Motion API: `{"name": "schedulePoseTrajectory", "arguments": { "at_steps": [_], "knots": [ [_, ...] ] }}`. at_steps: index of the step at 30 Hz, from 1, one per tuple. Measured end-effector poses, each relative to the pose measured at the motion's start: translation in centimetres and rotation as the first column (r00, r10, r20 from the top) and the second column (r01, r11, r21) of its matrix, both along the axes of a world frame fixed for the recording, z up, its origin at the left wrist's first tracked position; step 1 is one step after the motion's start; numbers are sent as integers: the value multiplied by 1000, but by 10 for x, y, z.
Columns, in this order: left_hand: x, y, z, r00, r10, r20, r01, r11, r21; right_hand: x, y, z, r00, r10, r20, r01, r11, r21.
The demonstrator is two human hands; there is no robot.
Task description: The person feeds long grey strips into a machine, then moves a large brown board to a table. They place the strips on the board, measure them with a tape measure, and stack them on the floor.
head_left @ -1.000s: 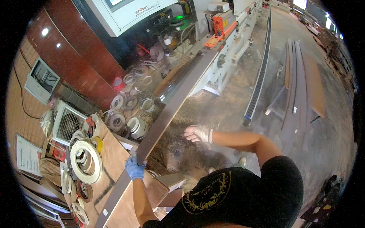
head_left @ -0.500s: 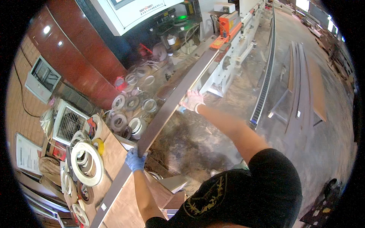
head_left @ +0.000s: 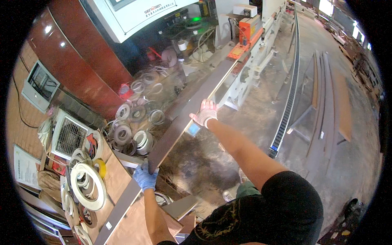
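Note:
A long dark brown board (head_left: 179, 127) with a pale right edge slants from my left hand up to the edge-banding machine (head_left: 249, 34) with its orange housing. My left hand (head_left: 146, 176), in a blue glove, is closed round the board's near end. My right hand (head_left: 205, 113), in a pale knitted glove, grips the board's right edge about midway along, its fingers over the top face. A small blue patch (head_left: 193, 129) shows under the edge beside it. A second dark board (head_left: 118, 216) with a white label lies on the wooden bench, below my left hand.
Rolls of edge banding (head_left: 122, 134) are heaped on the floor left of the board. More rolls (head_left: 87, 187) lie on the bench (head_left: 112, 173). A roller track (head_left: 288, 110) runs along the right, with long boards (head_left: 322, 102) on a stand beyond it.
The view has shifted slightly. Both hands keep their hold on the board, which has barely moved. More of the blue patch beneath the right hand shows now.

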State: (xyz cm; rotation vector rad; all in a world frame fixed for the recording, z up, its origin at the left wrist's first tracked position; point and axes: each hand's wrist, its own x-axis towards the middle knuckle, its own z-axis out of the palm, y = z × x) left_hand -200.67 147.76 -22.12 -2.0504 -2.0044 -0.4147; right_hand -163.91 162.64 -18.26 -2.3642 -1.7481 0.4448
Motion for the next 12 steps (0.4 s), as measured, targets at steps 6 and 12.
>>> {"name": "schedulePoseTrajectory", "arguments": {
  "at_steps": [6,12],
  "knots": [
    [14,10,1,1000,-28,9,28,1000,15,14,12,-7,999,-29,-30,29,999,16],
    [22,16,0,998,-37,-50,38,999,33,21,17,-10,1000,-17,-16,17,1000,19]
  ]
}}
